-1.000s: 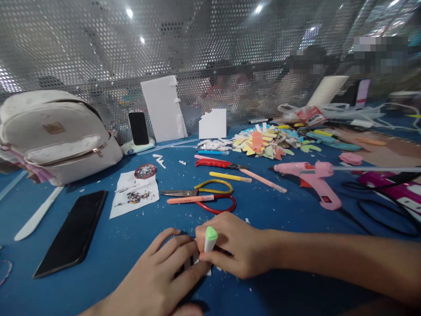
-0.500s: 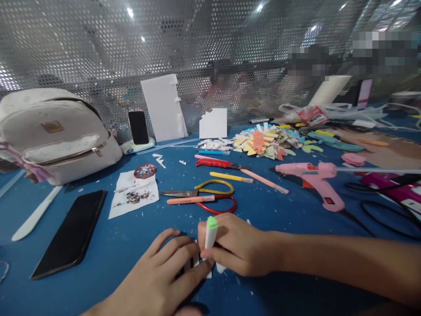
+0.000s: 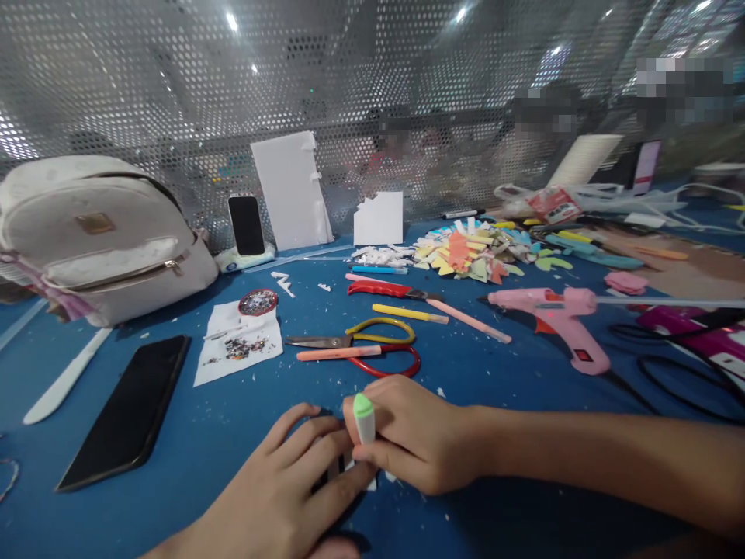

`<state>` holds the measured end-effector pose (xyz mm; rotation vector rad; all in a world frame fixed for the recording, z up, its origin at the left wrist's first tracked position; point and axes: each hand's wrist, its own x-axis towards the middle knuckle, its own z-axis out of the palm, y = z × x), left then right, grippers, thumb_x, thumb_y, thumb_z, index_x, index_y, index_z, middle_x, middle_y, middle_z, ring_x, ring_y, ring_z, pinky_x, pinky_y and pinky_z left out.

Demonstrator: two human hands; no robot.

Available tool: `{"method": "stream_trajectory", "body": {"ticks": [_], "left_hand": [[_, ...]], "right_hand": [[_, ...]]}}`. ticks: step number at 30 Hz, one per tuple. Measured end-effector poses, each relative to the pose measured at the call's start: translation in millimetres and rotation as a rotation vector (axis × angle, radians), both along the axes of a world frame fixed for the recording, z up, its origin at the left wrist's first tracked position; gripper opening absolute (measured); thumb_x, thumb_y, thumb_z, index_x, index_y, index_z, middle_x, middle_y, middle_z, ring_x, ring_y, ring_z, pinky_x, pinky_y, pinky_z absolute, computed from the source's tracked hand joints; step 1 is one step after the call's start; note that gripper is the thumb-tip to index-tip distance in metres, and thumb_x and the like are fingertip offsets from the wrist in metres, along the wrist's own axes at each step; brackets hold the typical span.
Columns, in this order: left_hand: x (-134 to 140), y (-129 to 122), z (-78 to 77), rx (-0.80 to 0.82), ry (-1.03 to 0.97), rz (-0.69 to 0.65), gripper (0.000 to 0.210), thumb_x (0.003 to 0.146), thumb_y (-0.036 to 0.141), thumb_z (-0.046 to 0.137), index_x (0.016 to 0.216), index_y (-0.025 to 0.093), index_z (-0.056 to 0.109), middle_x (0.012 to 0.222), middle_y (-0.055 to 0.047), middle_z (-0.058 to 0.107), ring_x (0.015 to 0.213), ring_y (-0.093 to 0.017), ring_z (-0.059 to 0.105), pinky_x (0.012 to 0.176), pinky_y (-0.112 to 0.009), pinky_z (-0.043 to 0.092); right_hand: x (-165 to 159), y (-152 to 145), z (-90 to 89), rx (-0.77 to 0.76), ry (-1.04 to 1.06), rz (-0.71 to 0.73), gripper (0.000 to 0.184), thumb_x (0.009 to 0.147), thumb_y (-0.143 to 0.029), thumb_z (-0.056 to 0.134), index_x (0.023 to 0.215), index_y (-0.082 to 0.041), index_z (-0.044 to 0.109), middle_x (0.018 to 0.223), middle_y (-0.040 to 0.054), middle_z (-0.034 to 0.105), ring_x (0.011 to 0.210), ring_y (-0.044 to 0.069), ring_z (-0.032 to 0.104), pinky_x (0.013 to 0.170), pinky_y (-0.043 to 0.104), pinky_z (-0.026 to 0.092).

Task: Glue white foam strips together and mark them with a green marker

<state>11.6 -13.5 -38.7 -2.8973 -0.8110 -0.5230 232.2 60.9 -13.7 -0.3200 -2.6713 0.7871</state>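
Note:
Closed around a white marker with a light green end (image 3: 365,423), my right hand (image 3: 416,435) is low in the middle of the view. The marker stands nearly upright, its lower tip hidden by my fingers. My left hand (image 3: 296,477) lies flat beside it, fingers stretched out and pressing on a small white piece of paper or card (image 3: 372,484). Most of that piece is hidden beneath my fingers; dark marks show in the gap. Scissors with yellow and red handles (image 3: 414,326) lie just beyond my hands, an orange pen (image 3: 337,354) across them.
A black phone (image 3: 125,415), a white knife-like tool (image 3: 67,378) and a white backpack (image 3: 105,248) are on the left. A pink glue gun (image 3: 552,307) lies right. Behind are red-handled pliers (image 3: 378,289), a yellow pen (image 3: 410,313) and piled paper scraps (image 3: 471,250).
The marker's green end has shifted slightly left and down, leaning more toward me, as my right hand moved slightly left. My left hand stays in place.

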Motion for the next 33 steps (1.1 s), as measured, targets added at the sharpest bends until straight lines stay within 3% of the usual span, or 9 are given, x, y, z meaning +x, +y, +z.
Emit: {"method": "stream_trajectory", "body": {"ticks": [4,7,10,13,33], "left_hand": [[1.4,0.5,-4.8,0.035,-0.076,0.007,0.054,0.102,0.054,0.028,0.140,0.022,0.050,0.121,-0.005,0.064,0.116,-0.022,0.053,0.113,-0.041,0.024],[0.3,1.0,-3.8,0.031,-0.055,0.011,0.053,0.101,0.054,0.033,0.140,0.022,0.051,0.124,-0.004,0.063,0.119,-0.022,0.051,0.115,-0.041,0.018],[-1.5,1.5,0.0,0.041,0.001,0.000,0.056,0.101,0.054,0.035,0.141,0.018,0.049,0.127,-0.006,0.062,0.119,-0.023,0.052,0.114,-0.041,0.023],[-1.7,1.7,2.6,0.043,0.055,-0.008,0.058,0.100,0.054,0.036,0.142,0.015,0.046,0.129,-0.007,0.062,0.118,-0.023,0.052,0.112,-0.042,0.028],[0.7,0.6,2.9,0.070,0.087,-0.002,0.065,0.097,0.061,0.035,0.139,0.014,0.050,0.133,-0.009,0.060,0.125,-0.024,0.048,0.116,-0.044,0.022]], "right_hand": [[3.7,-0.2,-1.5,-0.047,0.075,-0.039,0.021,0.096,-0.026,0.040,0.079,-0.018,0.050,0.074,0.0041,0.061,0.065,0.015,0.054,0.065,0.027,0.041],[6.9,-0.1,-0.6,-0.169,0.146,-0.165,0.023,0.098,-0.026,0.040,0.082,-0.017,0.054,0.075,0.0043,0.060,0.068,0.015,0.055,0.066,0.026,0.043],[8.6,0.1,-1.1,-0.226,0.197,-0.266,0.022,0.098,-0.027,0.042,0.086,-0.016,0.056,0.078,0.0045,0.061,0.072,0.016,0.056,0.068,0.028,0.045],[8.8,0.7,-2.9,-0.228,0.224,-0.252,0.021,0.098,-0.027,0.043,0.086,-0.016,0.056,0.077,0.0038,0.060,0.071,0.015,0.055,0.068,0.027,0.045],[7.1,0.3,-1.1,-0.211,0.217,-0.210,0.021,0.098,-0.027,0.043,0.085,-0.016,0.056,0.076,0.0036,0.060,0.068,0.015,0.056,0.066,0.027,0.044]]}}
